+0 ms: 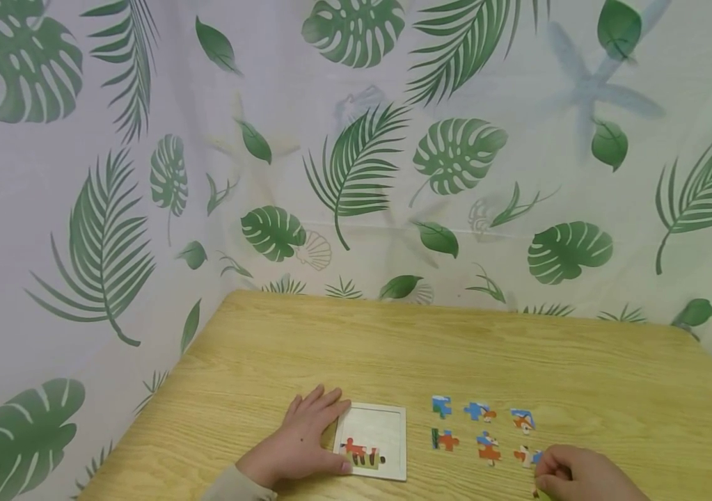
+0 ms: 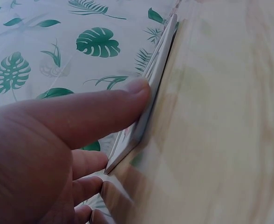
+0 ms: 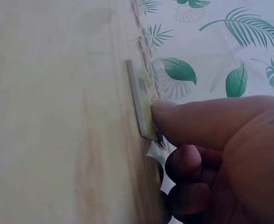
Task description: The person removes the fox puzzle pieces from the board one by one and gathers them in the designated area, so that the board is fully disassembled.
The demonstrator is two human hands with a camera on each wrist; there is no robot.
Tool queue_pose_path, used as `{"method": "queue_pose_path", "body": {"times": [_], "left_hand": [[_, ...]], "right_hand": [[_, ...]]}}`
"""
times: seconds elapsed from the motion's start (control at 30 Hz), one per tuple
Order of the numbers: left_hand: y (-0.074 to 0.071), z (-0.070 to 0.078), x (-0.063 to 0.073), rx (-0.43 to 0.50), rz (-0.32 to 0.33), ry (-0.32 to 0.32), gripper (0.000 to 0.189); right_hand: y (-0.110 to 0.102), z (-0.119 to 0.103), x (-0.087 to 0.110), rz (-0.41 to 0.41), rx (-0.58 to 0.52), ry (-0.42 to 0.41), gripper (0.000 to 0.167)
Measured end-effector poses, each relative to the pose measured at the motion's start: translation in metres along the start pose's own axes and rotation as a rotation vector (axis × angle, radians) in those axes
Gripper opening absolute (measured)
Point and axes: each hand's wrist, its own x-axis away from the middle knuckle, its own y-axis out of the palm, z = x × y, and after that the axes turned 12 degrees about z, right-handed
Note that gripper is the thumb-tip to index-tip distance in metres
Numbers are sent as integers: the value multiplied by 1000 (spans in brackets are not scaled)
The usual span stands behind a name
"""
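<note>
My left hand (image 1: 302,440) lies at the left side of a white-rimmed puzzle tray (image 1: 397,438), fingers extended along its edge. Its thumb (image 2: 113,105) presses on the tray's near rim. Inside the tray, joined pieces (image 1: 363,454) in red, yellow and black fill part of the lower left. At the lower right, my right hand (image 1: 581,474) pinches a yellow-green puzzle piece (image 3: 147,109) at the tabletop, its fingers curled and the thumb on the piece. Most of that piece is hidden in the head view. Just beyond these fingers lies a white, orange and blue piece (image 1: 523,455).
Right of the tray, loose pieces lie in two rows, among them a blue-green one (image 1: 440,405), a fox-face one (image 1: 523,419) and a red one (image 1: 489,449). The wooden table (image 1: 343,341) meets a leaf-patterned curtain (image 1: 368,271) at the back and left.
</note>
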Motion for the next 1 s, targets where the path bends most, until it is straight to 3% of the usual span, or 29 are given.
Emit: {"method": "queue_pose_path", "body": {"times": [0.27, 0.6, 0.8, 1.0], "left_hand": [[1, -1, -1, -3, 2, 8, 100], [3, 1, -1, 15, -8, -5, 100], [5, 1, -1, 5, 4, -1, 101], [2, 0, 1, 2, 9, -10, 101]], "right_hand": [[0, 4, -1, 4, -1, 15, 11], [-5, -2, 4, 71, -44, 118, 19], [-10, -17, 3, 106, 11, 44, 24], [-2, -35, 1, 121, 22, -31, 23]]}}
